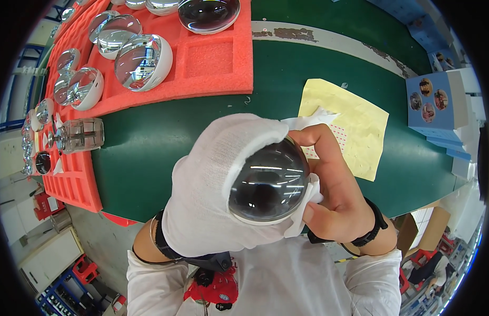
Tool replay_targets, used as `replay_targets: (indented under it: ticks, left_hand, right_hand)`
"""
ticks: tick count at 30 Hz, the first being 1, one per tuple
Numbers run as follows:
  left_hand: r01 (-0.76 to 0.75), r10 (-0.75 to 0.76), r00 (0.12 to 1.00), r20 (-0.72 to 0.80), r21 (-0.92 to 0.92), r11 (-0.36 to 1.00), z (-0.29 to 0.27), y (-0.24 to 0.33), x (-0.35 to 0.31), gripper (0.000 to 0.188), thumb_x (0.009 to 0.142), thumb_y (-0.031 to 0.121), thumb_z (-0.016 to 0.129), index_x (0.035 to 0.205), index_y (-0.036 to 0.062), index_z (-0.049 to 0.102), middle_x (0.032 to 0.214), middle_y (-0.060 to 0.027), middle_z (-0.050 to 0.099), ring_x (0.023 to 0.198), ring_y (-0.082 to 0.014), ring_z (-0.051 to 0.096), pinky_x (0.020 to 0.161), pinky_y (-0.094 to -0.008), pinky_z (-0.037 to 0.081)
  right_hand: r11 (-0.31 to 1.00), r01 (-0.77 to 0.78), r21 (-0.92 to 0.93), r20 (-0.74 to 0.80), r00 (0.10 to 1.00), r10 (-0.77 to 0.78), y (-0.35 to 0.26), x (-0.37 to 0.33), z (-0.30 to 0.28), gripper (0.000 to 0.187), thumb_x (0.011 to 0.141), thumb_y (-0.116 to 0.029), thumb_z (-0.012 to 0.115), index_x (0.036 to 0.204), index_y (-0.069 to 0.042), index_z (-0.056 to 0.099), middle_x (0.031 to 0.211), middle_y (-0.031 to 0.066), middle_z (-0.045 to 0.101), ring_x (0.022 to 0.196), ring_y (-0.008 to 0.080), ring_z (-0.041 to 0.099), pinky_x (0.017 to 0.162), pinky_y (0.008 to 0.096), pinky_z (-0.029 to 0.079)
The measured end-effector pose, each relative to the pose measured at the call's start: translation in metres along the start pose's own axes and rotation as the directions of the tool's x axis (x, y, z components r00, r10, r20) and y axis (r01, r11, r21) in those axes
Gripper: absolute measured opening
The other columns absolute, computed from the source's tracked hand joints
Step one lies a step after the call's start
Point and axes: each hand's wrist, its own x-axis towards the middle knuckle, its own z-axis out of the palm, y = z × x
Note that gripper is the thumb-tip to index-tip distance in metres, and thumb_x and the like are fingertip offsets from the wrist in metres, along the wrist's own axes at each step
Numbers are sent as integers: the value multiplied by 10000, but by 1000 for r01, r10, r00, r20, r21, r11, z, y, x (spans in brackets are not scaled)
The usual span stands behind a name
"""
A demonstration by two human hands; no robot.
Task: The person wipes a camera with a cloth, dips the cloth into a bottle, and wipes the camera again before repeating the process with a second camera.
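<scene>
A glossy dark dome (268, 181) with a white rim is held up in front of my chest. My left hand (205, 181), covered in white knit fabric, wraps round the dome's left side, and the fabric hides its fingers. On the right side, my bare right hand (336, 192) curves its fingers and thumb about the rim. It pinches a crumpled white wipe (302, 208) against the dome's lower right edge. Just beyond that hand, a yellow sheet (365, 124) lies on the green table (149, 147); another white wipe (315, 118) and a sheet of small red dots rest on it.
Red foam trays (215, 89) at the far left hold several clear domes (141, 63) and a dark dome (209, 13). A glass jar (84, 134) stands at the left tray's edge. Blue boxes (442, 102) are stacked at the right. A pale strip (328, 39) crosses the table's far side.
</scene>
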Motion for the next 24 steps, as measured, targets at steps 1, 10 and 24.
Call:
replay_targets:
  ticks: [1,10,24]
  left_hand:
    - [6,-6,1000,0,-4,1000,0,1,0,727,506,116,853,1138,16,507,1149,-128,522,983,-205,575,827,-307,477]
    - [-51,39,991,-131,-90,995,5,2,2,634,555,152,835,1122,53,570,1004,-101,597,864,-214,626,729,-278,500]
    - [91,-90,996,11,-125,988,0,-5,-5,699,504,142,843,1139,78,559,1061,-127,565,864,-258,621,707,-316,520]
  right_hand:
    - [1000,2,23,5,1000,-2,0,0,0,663,661,-91,515,1264,2,255,1156,119,509,999,172,522,877,263,372]
    - [991,-3,134,29,1000,-1,2,-3,2,665,621,-59,504,1226,-22,230,1090,126,530,973,179,547,866,251,381]
    - [997,-76,12,31,997,76,-7,1,-2,711,539,-87,583,1180,-58,277,1071,82,509,878,176,548,773,250,406]
